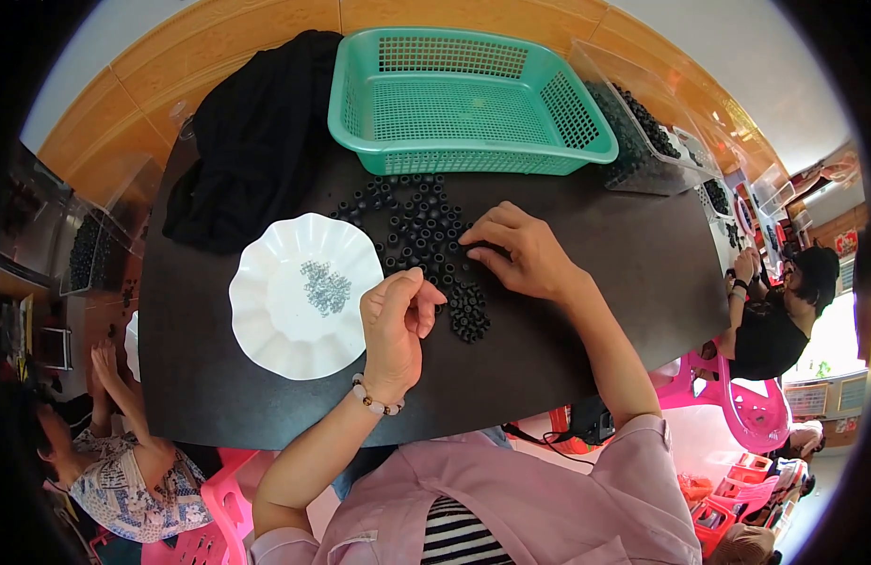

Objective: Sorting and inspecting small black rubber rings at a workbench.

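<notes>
Small black cylindrical parts with open ends [421, 221] lie loose in the middle of the dark table. A tighter heap of black parts [469, 313] sits nearer to me. My left hand [396, 325], with a beaded bracelet on its wrist, is closed in a pinch between the white plate and the heap; what its fingertips hold is too small to make out. At the right edge of the loose parts, my right hand [522, 252] has thumb and forefinger drawn together, and I cannot see clearly what is between them. Tiny clear pieces [326, 288] lie on the scalloped white plate [266, 325].
A green perforated basket [473, 158] stands at the back, with a clear bin [657, 174] of black parts to its right. Black cloth [247, 155] covers the back left. Another person [124, 471] sits at left, and one [774, 320] works at right beside a pink chair [756, 414].
</notes>
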Tool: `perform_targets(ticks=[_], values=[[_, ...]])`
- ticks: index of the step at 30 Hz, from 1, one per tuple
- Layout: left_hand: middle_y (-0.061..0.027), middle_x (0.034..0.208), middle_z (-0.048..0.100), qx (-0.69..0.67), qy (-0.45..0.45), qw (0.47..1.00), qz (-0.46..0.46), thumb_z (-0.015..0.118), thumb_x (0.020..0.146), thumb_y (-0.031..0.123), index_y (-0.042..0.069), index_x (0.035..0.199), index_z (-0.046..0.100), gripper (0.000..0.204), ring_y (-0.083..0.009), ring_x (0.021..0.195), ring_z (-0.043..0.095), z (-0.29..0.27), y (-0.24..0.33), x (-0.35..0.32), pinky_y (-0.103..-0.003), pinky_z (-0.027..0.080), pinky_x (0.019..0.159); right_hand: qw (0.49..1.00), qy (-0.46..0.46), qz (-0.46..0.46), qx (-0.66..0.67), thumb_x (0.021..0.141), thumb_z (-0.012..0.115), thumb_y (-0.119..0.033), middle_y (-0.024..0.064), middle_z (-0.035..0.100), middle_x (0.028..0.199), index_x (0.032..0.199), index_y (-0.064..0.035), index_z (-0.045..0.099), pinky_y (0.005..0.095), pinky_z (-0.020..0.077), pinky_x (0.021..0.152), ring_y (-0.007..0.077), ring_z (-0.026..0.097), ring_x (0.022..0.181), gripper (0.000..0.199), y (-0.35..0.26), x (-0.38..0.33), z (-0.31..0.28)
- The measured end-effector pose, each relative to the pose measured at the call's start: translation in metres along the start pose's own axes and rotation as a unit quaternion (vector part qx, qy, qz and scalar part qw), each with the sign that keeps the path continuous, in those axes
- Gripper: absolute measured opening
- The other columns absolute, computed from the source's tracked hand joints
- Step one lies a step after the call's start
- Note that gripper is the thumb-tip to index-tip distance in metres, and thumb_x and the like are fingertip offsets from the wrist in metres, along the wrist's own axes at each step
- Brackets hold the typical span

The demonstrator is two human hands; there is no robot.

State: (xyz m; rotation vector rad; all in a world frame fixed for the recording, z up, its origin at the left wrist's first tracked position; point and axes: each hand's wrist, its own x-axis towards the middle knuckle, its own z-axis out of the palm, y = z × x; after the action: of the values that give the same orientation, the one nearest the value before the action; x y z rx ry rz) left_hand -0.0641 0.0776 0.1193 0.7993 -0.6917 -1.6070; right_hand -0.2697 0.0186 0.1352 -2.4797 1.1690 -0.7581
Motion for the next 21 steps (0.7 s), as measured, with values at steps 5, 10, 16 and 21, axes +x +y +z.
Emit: perform_targets(ticks=[5,10,16,21], values=[[-0.0008,0.055,0.049,0.003,-0.003,1.000,-0.007,0.050,0.093,0.023,0.003,0.066,0.059,0.035,-0.0073,0.048,0.040,-0.001,0.000,0.001,-0.021,0.029,0.045,0.997,0.008,-0.063,-0.035,0.072,0.070,-0.004,0.0051,0.060,0.089,0.094,-0.0095,0.067,0.0360,0.0488,0.072,0.0254,0.056,0.087,0.022,0.001,0.011,0.004],[0.0000,0.055,0.049,0.007,-0.003,1.000,-0.020,0.052,0.093,0.024,0.002,0.067,0.060,0.035,-0.0065,0.049,0.042,0.001,0.000,0.001,-0.021,0.029,0.045,0.992,-0.032,-0.082,-0.085,0.073,0.071,-0.002,0.0048,0.060,0.091,0.096,-0.0096,0.068,0.0356,0.0487,0.073,0.0260,0.056,0.085,0.024,0.001,0.016,0.004],[0.0017,0.060,0.053,0.026,-0.030,0.999,-0.035,0.056,0.094,0.024,0.002,0.077,0.065,0.029,-0.0043,0.051,0.043,-0.001,-0.002,0.002,-0.019,0.030,0.046,0.999,-0.004,-0.031,0.030,0.075,0.072,-0.006,0.0049,0.061,0.094,0.096,-0.0082,0.068,0.0328,0.0478,0.074,0.0234,0.057,0.085,0.021,0.004,0.013,0.000],[0.0018,0.076,0.059,0.029,-0.070,0.995,-0.059,0.056,0.096,0.027,0.003,0.096,0.065,0.026,-0.0036,0.057,0.047,0.003,0.001,0.003,-0.018,0.034,0.050,0.941,0.006,0.097,0.323,0.080,0.073,-0.008,0.0045,0.061,0.095,0.099,-0.0036,0.068,0.0286,0.0467,0.076,0.0140,0.056,0.088,0.020,-0.018,0.001,-0.010]])
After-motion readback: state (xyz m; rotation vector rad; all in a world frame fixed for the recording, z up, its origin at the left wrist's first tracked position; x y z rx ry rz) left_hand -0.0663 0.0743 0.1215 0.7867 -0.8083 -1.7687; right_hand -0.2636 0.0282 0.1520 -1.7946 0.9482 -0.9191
